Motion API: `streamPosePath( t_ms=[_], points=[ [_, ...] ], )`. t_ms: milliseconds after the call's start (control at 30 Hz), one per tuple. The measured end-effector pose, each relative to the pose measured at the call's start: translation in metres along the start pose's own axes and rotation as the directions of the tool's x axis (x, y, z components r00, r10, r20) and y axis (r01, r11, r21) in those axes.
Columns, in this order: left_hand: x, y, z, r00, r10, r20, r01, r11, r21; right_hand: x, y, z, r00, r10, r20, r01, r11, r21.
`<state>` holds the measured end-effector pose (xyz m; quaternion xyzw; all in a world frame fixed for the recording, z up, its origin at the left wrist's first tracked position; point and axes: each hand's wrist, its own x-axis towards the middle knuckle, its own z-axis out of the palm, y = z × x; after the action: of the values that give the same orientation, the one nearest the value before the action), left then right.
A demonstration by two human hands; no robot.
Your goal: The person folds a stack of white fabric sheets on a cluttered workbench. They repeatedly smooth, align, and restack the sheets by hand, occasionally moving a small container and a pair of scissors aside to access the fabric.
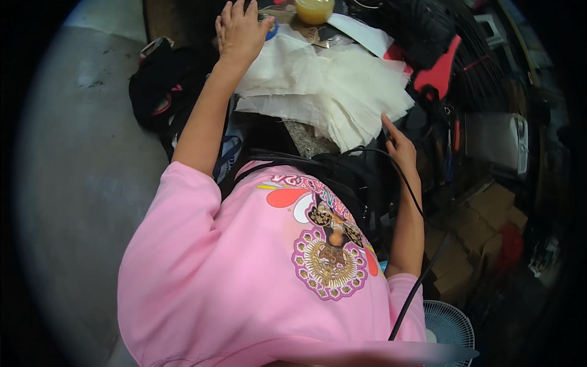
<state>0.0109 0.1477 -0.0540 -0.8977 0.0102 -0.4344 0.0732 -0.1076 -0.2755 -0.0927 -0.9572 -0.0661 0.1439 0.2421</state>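
Stack of thin white fabric sheets sits on worktop, upper ctr of view, in front of wearer. Sheets overlap unevenly; R portion fans out toward lower R, edges loose. Speckled grey surface shows just below near edge.

L hand: at far L corner of stack, palm down, fingers extended and apart, thumb out to R. Blue round item lies at thumb, partly covered; contact pressure n/a, cannot tell.

R hand: at near R edge of stack. Index finger extended, tip at sheet edge; other fingers curled, partly hidden. Cannot tell if any sheet is pinched.

Adj. items: container w/ yellow contents beyond stack; flat white sheet to its R; red piece farther R, near dark materials.

Periphery: black cable runs past R forearm; clear plastic bin R of R hand; cardboard below bin; fan w/ white guard at lower R. Black cloth item w/ pink trim L of L forearm, above grey floor. Wearer's pink shirt fills lower ctr.
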Motion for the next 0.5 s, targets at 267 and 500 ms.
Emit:
streamPosePath(
  t_ms=[267, 500],
  points=[
    [-0.021, 0.148, -0.048, 0.814, 0.527, 0.245, -0.079, 0.519, -0.851, 0.002, -0.001, -0.001, 1.0, 0.017, 0.016, -0.018, 1.0, 0.024],
    [-0.022, 0.182, -0.039, 0.451, 0.701, 0.553, -0.132, 0.665, -0.735, 0.001, 0.013, -0.005, 0.989, 0.035, 0.144, -0.119, 0.763, 0.636]
  ],
)
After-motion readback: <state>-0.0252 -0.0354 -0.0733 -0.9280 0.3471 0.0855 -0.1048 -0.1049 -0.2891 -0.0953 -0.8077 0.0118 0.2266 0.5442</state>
